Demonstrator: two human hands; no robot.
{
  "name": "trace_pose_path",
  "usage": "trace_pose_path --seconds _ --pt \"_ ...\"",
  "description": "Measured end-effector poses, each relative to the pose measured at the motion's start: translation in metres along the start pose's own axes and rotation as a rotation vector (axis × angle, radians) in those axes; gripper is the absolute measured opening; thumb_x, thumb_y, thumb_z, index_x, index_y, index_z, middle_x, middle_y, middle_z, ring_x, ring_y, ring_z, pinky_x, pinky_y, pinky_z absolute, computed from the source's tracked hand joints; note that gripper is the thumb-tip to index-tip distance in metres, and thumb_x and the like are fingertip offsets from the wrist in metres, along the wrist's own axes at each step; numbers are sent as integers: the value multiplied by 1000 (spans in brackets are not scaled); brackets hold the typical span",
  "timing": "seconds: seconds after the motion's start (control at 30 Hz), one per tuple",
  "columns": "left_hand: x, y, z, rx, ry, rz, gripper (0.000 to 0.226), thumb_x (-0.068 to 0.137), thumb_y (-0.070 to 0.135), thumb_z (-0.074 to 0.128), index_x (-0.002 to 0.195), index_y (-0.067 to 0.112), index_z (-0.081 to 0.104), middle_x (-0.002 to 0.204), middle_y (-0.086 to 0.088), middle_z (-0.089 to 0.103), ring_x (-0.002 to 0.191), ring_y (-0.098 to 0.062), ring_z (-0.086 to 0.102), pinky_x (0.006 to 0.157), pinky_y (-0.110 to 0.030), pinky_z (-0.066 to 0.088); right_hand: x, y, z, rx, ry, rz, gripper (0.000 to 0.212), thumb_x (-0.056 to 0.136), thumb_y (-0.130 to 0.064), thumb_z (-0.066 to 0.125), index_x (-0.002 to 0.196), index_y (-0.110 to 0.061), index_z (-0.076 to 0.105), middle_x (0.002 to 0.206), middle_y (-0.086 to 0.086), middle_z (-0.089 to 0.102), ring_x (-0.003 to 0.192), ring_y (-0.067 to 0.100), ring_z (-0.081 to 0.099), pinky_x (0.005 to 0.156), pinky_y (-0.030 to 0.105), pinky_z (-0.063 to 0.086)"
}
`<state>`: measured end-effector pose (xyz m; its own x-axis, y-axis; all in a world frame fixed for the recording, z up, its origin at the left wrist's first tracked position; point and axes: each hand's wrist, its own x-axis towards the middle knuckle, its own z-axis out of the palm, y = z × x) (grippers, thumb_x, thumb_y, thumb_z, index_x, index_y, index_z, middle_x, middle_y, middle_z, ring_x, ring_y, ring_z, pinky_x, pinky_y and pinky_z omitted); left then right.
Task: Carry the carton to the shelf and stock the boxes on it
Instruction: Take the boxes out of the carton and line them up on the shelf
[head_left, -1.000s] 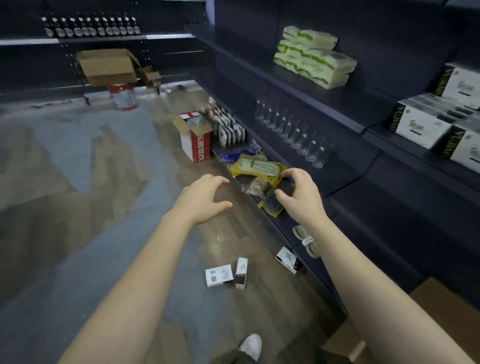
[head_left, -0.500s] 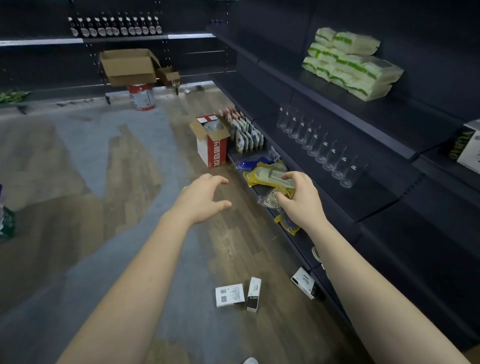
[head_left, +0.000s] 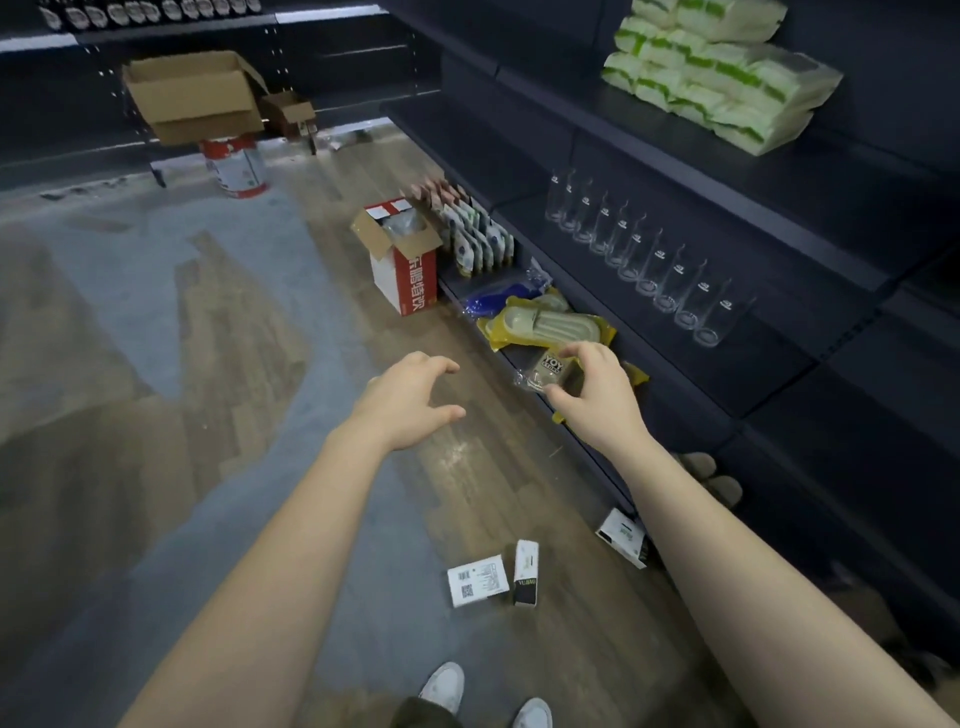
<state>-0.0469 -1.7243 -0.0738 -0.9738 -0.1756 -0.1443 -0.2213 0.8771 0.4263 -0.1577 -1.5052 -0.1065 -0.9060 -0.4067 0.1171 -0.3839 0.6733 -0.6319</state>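
Hands, two. I am watching the left hand (head_left: 405, 402) hovering over the wood floor (head_left: 322, 291), fingers spread and loosely bent, holding nothing. The right hand (head_left: 597, 395) is pinching a clear packet (head_left: 548, 370) marked YOY between thumb and curled fingers, above the front of the bottom shelf (head_left: 519, 358).

Small white boxes (head_left: 477, 580), three. I am finding all of them lying on the floor: two side by side near my feet, and the third (head_left: 623, 538) against the shelf base.

Cartons, three, all open.
- The red-and-white carton (head_left: 402, 260) is standing on the floor just beside the shelf, with clear plastic showing inside.
- The large brown carton (head_left: 195, 96) is sitting on a red-and-white tin (head_left: 236, 166). Its contents are hidden.
- The small brown carton (head_left: 288, 111) is behind it.

I cannot tell which carton is the task's.

On the bottom shelf I am counting one row of standing pouches (head_left: 472, 234), one blue packet (head_left: 498, 299) and one yellow-wrapped pair of slippers (head_left: 545, 327).

Glasses (head_left: 644, 260), roughly ten, are standing in one row on the middle shelf (head_left: 769, 374). The far ones overlap.

Green-and-white packs (head_left: 722, 78) are lying stacked on the upper shelf. I cannot count them.

White shoes (head_left: 444, 686), two.
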Motion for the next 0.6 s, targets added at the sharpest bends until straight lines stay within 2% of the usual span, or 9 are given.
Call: trace_pose_path --seconds 0.13,0.3,0.6 --pt "25 -16 12 19 -67 76 58 88 43 65 140 27 45 133 0 49 114 -18 54 102 -45 42 5 12 21 -8 15 110 44 83 -29 66 124 -23 52 129 -2 50 120 21 48 97 34 44" --pt "51 -43 50 22 -111 121 58 88 42 65 141 27 45 137 1 48 119 -18 52 104 -42 41 10 41 62 -26 39 200 47 84 -31 66 128 -22 51 131 -2 49 118 17 48 96 31 45" --pt "88 -103 200 65 -198 133 59 90 43 62 143 30 41 137 2 45 127 -18 47 105 -41 39 -17 158 185 -92 -60 353 48 83 -33 69 126 -24 52 131 -2 49 120 23 49 95 36 47"
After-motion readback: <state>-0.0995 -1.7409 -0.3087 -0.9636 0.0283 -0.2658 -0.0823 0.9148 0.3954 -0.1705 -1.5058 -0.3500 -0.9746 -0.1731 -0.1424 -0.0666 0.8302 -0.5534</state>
